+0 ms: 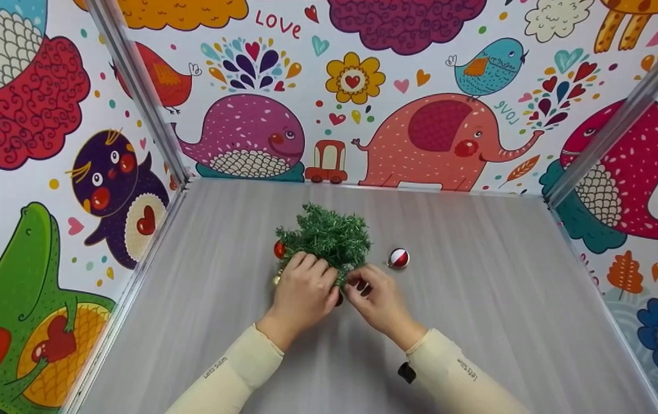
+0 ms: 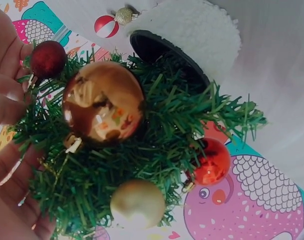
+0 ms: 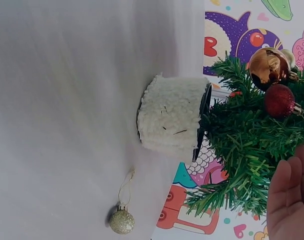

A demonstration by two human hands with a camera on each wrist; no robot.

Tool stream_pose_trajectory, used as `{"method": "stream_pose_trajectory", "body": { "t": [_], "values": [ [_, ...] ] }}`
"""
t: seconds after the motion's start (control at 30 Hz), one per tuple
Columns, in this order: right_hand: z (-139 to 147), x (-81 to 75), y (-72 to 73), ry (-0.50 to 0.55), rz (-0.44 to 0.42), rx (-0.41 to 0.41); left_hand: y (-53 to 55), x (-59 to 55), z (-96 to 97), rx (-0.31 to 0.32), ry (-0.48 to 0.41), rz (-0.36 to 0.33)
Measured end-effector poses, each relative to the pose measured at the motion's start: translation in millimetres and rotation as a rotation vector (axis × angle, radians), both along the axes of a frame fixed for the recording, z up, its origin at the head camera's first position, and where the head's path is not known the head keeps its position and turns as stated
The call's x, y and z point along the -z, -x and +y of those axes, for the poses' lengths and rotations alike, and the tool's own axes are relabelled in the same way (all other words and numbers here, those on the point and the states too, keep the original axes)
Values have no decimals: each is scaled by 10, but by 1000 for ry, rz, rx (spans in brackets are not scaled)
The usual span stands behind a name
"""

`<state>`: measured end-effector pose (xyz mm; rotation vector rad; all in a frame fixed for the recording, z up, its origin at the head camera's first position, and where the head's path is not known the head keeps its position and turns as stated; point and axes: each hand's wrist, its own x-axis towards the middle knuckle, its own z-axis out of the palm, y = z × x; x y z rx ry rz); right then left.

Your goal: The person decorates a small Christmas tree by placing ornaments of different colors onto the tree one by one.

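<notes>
A small green Christmas tree (image 1: 329, 233) stands between both hands, its white fuzzy pot (image 3: 171, 117) with a black rim on the table. My left hand (image 1: 306, 287) curls its fingers over the near foliage and grips a branch. My right hand (image 1: 380, 296) pinches at the same branch tip with thumb and forefinger; the pinched spot is mostly hidden. A dark red glitter ball (image 2: 48, 60) hangs close to the fingers. Beside it hang a large shiny copper ball (image 2: 104, 102), a pale gold ball (image 2: 138, 204) and a shiny red ball (image 2: 210, 161).
Right of the tree, a red and white ball (image 1: 399, 258) lies on the grey table (image 1: 478, 322). A gold glitter ball (image 3: 122, 221) with a looped string lies there too. Printed cartoon panels (image 1: 329, 75) in metal frames enclose the table at the back and sides.
</notes>
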<state>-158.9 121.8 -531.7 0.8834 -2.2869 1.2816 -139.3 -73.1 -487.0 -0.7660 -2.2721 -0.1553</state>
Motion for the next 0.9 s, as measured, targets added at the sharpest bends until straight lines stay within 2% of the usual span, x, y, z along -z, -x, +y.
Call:
{"method": "stream_pose_trajectory", "body": {
  "t": [0.33,0.6,0.9],
  "values": [
    [30,23,11,32,7,-10,-10,0,-18,7,5,-4],
    [138,65,4,44,28,7,-19,-17,-102,27,-44,48],
    [355,153,35,-60,-49,80,-53,17,-184,-53,-136,69]
  ]
}}
